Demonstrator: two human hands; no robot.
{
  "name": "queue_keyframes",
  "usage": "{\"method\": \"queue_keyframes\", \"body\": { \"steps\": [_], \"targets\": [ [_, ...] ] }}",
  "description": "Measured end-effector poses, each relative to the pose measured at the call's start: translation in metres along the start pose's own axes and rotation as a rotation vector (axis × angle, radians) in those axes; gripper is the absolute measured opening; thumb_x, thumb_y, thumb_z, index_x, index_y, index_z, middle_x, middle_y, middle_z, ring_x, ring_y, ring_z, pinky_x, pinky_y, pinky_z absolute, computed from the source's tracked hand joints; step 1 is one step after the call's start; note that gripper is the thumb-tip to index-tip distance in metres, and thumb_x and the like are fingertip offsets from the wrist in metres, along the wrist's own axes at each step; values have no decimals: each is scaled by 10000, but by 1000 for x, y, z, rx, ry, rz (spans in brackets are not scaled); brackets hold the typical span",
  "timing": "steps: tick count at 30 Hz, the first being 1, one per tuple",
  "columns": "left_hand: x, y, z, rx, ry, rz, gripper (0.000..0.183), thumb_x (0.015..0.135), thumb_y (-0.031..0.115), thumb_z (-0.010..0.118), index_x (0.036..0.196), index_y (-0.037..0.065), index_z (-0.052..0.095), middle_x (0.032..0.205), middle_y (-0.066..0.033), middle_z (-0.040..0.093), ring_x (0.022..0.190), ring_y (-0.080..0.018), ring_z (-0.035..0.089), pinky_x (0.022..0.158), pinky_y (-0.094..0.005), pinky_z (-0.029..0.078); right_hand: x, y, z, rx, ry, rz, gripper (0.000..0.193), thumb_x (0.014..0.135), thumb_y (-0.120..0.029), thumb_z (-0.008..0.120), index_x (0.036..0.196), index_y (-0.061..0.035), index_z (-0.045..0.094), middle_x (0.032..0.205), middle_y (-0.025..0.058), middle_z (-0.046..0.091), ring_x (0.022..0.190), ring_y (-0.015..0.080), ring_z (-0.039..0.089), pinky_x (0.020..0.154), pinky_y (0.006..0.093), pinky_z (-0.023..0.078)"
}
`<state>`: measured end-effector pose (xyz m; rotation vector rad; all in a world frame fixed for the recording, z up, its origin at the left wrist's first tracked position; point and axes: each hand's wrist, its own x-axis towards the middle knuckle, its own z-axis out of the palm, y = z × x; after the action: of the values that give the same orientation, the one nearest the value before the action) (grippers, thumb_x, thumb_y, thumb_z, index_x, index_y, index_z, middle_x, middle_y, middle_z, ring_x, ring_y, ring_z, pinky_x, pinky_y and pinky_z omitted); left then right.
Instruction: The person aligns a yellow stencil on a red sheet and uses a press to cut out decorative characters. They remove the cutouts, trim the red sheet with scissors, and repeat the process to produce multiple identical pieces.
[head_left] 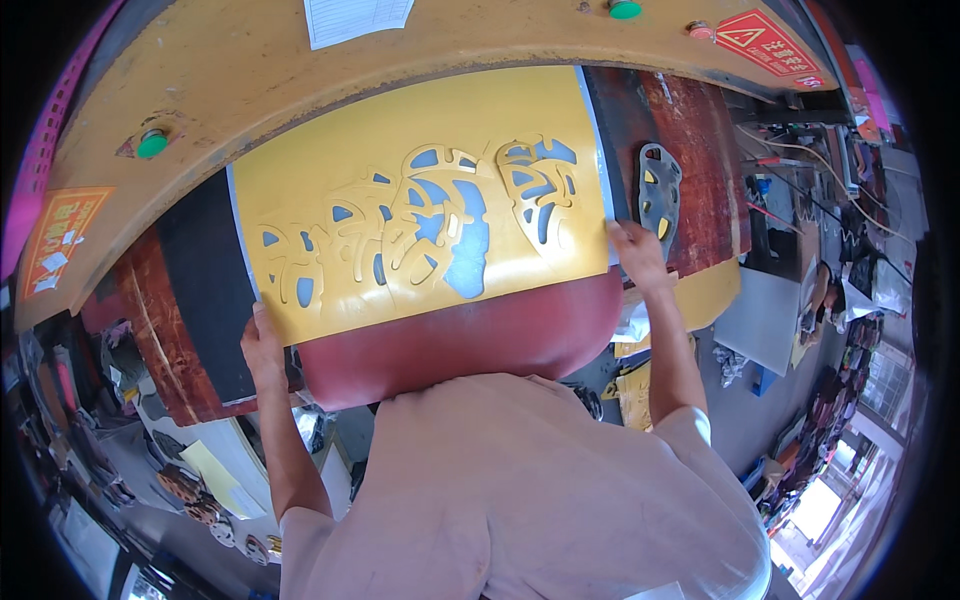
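A glossy yellow sheet (400,110) with pale blue-white side edges lies across the work surface in front of me. Curved, shoe-upper-like shapes are cut into its middle, and blue shows through several openings. My left hand (262,345) pinches the sheet's near left corner, thumb on top. At the right edge, lower down, my right hand (638,252) has its fingers closed on the sheet; the fingers underneath are hidden. Just beyond the right hand, a dark metal cutting die (658,205) with a shoe-like outline rests on the reddish board.
A worn red-brown board (700,130) and a black mat (205,290) extend beneath the sheet. The yellow machine beam (240,85) arches over the far side, with green buttons (152,143) and a red button (700,30). A rounded dark-red front (460,350) lies near my body.
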<state>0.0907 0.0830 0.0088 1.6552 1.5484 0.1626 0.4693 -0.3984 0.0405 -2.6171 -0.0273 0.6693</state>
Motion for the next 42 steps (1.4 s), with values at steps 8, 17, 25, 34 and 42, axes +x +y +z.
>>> {"method": "queue_keyframes", "body": {
  "steps": [8,17,25,34,42],
  "targets": [
    [-9,35,23,429,166,44,797,1015,677,445,1165,-47,742,1163,-360,690,1139,-523,627,1027,-536,489,8,-18,23,159,70,43,627,987,-543,664,1154,56,750,921,168,775,870,218,711,834,371,543],
    [-11,42,0,368,97,-19,840,984,741,480,1251,-19,717,1217,-335,635,1192,-492,608,1056,-547,461,-5,-34,-8,205,-17,56,628,1011,-543,667,1131,67,755,911,66,747,862,124,626,808,314,521],
    [-24,70,-20,418,39,-1,780,975,713,518,1192,-4,738,1137,-327,669,1167,-495,625,1037,-540,482,-14,-44,-28,251,-4,4,603,1000,-534,676,1080,58,753,872,38,709,831,113,567,764,328,496],
    [-18,55,8,415,97,-4,800,981,718,507,1224,-14,717,1201,-316,660,1253,-472,554,1092,-538,446,15,-27,-8,235,-90,32,589,1012,-539,653,1054,39,757,845,39,671,830,128,554,772,349,492],
    [-1,25,21,421,94,51,677,1022,612,541,1185,-15,734,1132,-288,708,1086,-471,642,992,-520,499,27,-12,7,292,-133,66,572,1002,-495,682,1166,49,754,934,50,739,897,103,610,810,306,517]
  ]
}}
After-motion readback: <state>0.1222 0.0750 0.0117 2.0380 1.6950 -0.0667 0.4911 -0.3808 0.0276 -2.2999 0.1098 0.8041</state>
